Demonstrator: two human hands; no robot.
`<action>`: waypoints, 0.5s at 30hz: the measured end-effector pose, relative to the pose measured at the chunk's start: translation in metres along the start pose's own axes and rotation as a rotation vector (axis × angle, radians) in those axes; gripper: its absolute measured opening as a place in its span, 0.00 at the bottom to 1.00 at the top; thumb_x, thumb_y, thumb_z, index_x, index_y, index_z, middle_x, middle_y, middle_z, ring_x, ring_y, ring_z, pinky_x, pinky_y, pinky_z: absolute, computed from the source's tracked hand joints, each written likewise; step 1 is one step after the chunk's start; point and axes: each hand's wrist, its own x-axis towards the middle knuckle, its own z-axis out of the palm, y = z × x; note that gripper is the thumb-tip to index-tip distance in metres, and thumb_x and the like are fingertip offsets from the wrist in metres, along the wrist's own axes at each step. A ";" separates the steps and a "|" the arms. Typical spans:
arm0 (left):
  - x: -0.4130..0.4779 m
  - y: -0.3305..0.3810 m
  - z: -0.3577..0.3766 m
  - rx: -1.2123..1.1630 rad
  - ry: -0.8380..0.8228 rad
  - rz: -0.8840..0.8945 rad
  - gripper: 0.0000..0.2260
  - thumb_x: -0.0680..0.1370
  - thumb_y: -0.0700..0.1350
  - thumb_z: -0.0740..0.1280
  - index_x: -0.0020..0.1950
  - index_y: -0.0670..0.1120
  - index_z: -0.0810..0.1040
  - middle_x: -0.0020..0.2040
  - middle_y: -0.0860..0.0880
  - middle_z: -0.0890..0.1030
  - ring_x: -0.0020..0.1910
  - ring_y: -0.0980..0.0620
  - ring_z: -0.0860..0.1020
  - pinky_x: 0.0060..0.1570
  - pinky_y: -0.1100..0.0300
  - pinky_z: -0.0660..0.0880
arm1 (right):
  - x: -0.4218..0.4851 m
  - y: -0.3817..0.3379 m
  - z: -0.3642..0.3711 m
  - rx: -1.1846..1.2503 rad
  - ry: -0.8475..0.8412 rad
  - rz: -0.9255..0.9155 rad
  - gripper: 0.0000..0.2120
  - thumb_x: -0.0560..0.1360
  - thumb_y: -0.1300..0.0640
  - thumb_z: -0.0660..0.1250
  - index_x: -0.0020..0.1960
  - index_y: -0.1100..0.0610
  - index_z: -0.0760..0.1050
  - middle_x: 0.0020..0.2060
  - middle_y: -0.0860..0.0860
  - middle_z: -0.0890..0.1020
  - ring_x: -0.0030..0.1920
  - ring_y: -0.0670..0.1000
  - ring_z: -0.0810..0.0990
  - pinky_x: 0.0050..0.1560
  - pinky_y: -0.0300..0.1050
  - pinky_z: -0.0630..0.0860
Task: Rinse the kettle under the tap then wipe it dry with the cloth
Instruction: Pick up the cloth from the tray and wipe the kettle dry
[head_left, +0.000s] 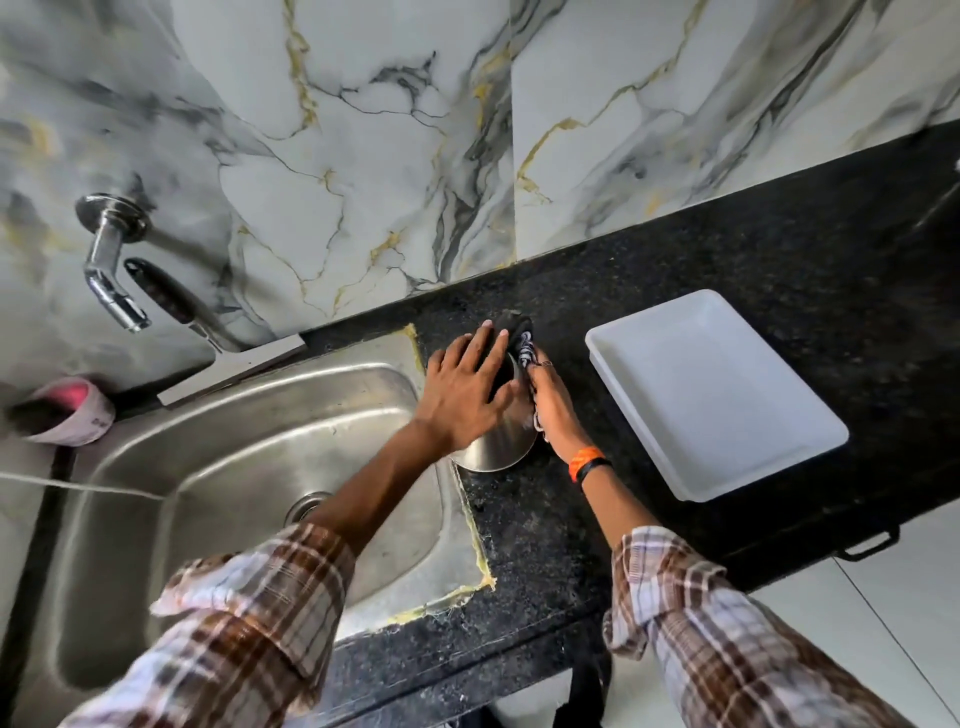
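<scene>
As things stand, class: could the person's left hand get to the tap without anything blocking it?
Probably yes. The left hand rests flat on the kettle at the sink's right edge, and only the open basin lies between it and the tap. It would have to let go of the kettle first.

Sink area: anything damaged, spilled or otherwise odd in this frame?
Yes. The yellowish sealant around the sink rim looks ragged and peeling along its right edge and near corner. The kettle stands upright on the counter; no spill shows.

Pink cup (78, 415): faint lettering, perhaps text, unreadable.
</scene>
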 end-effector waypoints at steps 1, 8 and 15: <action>0.001 -0.010 -0.003 0.077 0.009 0.087 0.32 0.85 0.62 0.52 0.86 0.52 0.49 0.87 0.48 0.49 0.82 0.42 0.59 0.76 0.45 0.59 | -0.004 0.001 -0.001 0.011 -0.005 0.001 0.21 0.86 0.57 0.54 0.78 0.52 0.68 0.75 0.49 0.73 0.75 0.47 0.70 0.79 0.55 0.63; 0.012 -0.027 -0.003 0.141 -0.005 0.334 0.33 0.83 0.63 0.45 0.85 0.48 0.57 0.86 0.48 0.54 0.85 0.44 0.53 0.83 0.42 0.54 | -0.038 0.021 0.000 0.059 0.065 -0.072 0.21 0.87 0.56 0.53 0.80 0.52 0.64 0.76 0.41 0.69 0.76 0.37 0.66 0.81 0.48 0.60; 0.010 -0.023 0.006 0.077 0.111 0.293 0.27 0.86 0.56 0.56 0.83 0.46 0.62 0.85 0.48 0.59 0.85 0.45 0.56 0.82 0.44 0.58 | -0.076 0.048 0.040 -0.413 0.424 -0.254 0.27 0.83 0.40 0.52 0.82 0.41 0.55 0.80 0.39 0.62 0.74 0.39 0.61 0.72 0.35 0.54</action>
